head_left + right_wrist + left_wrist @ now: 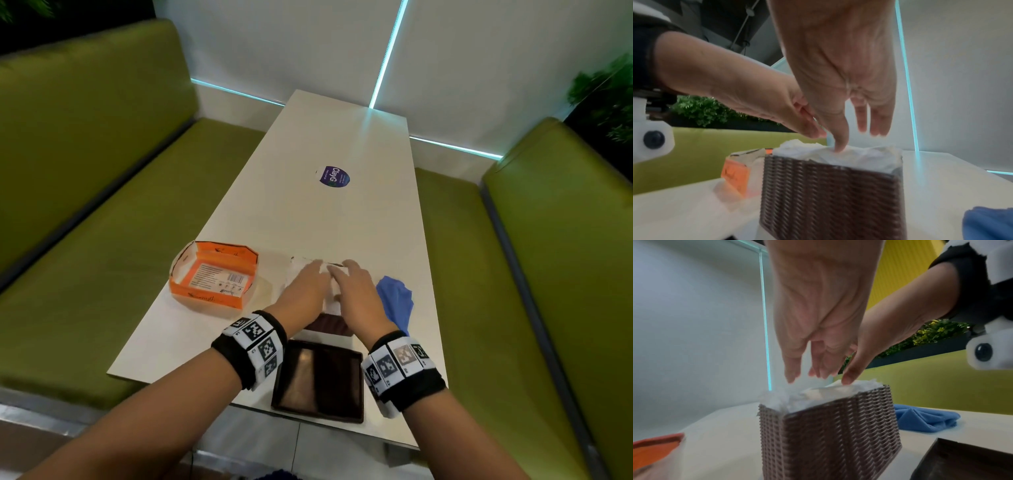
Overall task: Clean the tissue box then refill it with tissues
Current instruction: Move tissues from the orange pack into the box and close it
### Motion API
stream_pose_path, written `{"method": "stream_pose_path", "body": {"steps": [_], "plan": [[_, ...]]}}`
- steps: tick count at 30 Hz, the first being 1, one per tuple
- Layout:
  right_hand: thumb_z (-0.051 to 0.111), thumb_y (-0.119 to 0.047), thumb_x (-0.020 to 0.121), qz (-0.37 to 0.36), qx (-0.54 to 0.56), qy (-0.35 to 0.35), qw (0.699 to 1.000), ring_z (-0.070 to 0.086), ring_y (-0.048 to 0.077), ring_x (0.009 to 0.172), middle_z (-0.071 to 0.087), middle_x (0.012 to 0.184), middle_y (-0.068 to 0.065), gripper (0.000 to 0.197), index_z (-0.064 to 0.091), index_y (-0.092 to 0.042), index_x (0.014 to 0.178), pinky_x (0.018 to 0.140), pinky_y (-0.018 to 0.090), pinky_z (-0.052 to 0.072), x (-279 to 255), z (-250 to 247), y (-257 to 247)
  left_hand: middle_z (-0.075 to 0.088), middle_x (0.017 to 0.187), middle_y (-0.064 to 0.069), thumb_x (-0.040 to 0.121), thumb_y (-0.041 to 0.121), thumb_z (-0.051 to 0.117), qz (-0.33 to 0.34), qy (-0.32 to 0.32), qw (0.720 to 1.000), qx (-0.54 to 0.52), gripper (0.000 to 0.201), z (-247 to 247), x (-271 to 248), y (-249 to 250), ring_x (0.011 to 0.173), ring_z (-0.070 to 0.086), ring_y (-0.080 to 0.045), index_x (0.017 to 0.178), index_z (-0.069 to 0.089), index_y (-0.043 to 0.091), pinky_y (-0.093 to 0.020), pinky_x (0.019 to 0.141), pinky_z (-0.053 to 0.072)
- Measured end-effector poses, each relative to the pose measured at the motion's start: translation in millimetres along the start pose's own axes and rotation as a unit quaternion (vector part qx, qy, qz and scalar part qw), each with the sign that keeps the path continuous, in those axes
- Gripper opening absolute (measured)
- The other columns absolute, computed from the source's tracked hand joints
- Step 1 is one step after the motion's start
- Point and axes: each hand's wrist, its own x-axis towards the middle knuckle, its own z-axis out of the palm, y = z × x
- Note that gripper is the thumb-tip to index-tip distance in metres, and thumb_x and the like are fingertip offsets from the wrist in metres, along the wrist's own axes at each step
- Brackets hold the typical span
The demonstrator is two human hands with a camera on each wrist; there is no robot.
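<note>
A brown woven tissue box [330, 323] stands on the white table [359, 219], its open top filled with white tissues [301, 265]. My left hand [306, 284] reaches over the tissues [818, 394] with straight fingers [792, 374] at their surface. My right hand [356, 291] is beside it, and one straight finger [839, 146] presses into the tissues [859, 157] while the others hang loose above. The woven box wall [838, 434] [828, 194] faces both wrist cameras. The box's dark lid [320, 380] lies flat near the table's front edge.
An opened orange cardboard tissue pack [212, 277] sits left of the box. A crumpled blue cloth [395, 303] lies to its right. A round purple sticker [333, 176] marks the table's middle. Green padded benches [85, 240] flank the table on both sides.
</note>
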Motion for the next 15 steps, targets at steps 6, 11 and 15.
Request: {"method": "stream_pose_path", "body": {"steps": [6,11,15], "plan": [[0.054,0.001,0.088,0.007,-0.072,-0.116,0.991,0.042,0.031,0.13,0.039,0.145,0.017,0.059,0.038,-0.01,0.144,0.102,0.034,0.036,6.2,9.5,12.6,0.031,0.146,-0.025,0.088,-0.008,0.047,-0.028,-0.117,0.983,0.141,0.039,8.5,13.6,-13.4,0.139,0.026,-0.041,0.126,0.047,0.002,-0.044,0.105,0.039],[0.054,0.001,0.089,0.011,-0.104,-0.116,0.988,0.042,0.031,0.129,0.039,0.144,0.018,0.057,0.036,-0.005,0.142,0.101,0.035,0.039,7.5,7.8,7.4,0.042,0.134,-0.022,0.087,-0.007,0.049,-0.014,-0.145,0.969,0.198,0.044,10.4,23.2,-21.4,0.127,0.039,-0.042,0.129,0.043,0.003,-0.046,0.095,0.047],[0.057,-0.002,0.088,0.008,-0.193,-0.104,0.976,0.04,0.031,0.127,0.049,0.133,0.014,0.046,0.044,-0.007,0.131,0.098,0.035,0.039,6.3,-2.7,6.1,0.047,0.13,-0.02,0.091,0.001,0.048,-0.005,-0.153,0.952,0.266,0.042,10.0,26.6,-22.7,0.121,0.046,-0.041,0.133,0.042,0.006,-0.047,0.094,0.044]]}}
